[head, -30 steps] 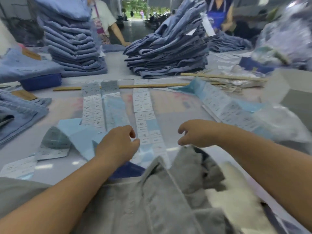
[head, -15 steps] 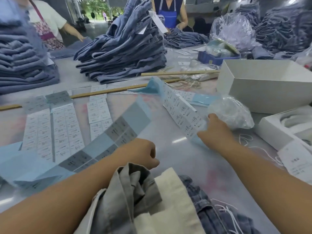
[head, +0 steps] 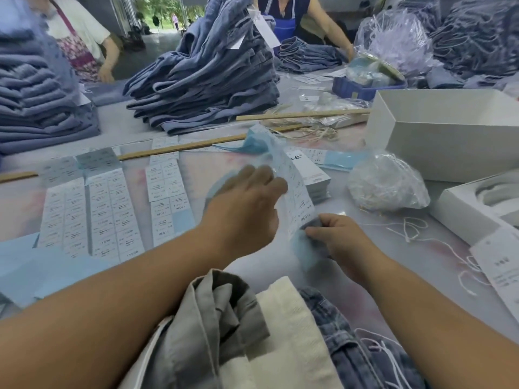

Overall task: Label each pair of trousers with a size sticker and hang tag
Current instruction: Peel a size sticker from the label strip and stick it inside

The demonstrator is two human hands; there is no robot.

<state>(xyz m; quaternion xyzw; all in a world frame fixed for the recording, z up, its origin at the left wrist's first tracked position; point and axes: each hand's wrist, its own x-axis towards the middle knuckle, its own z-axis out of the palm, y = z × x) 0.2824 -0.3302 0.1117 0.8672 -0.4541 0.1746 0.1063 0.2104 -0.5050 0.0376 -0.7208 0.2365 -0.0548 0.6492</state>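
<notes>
A person's right hand (head: 338, 240) pinches the near end of a strip of size stickers (head: 292, 186) that rises over the middle of the desk (head: 379, 299). The left hand (head: 247, 209) reaches toward the strip, fingers loosely extended; contact is blurred. Grey trousers (head: 213, 327) lie nearest, between the forearms.

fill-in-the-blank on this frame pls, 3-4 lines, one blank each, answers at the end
1. The right hand pinches the lower end of a sticker strip whose backing is light ____.
2. The left hand reaches toward that strip with its fingers ____.
3. Right of the clear bag stands an open ____ box.
4. The wooden sticks lie ____ the sticker sheets and the folded trouser stacks.

Missing words: blue; extended; white; between
</notes>
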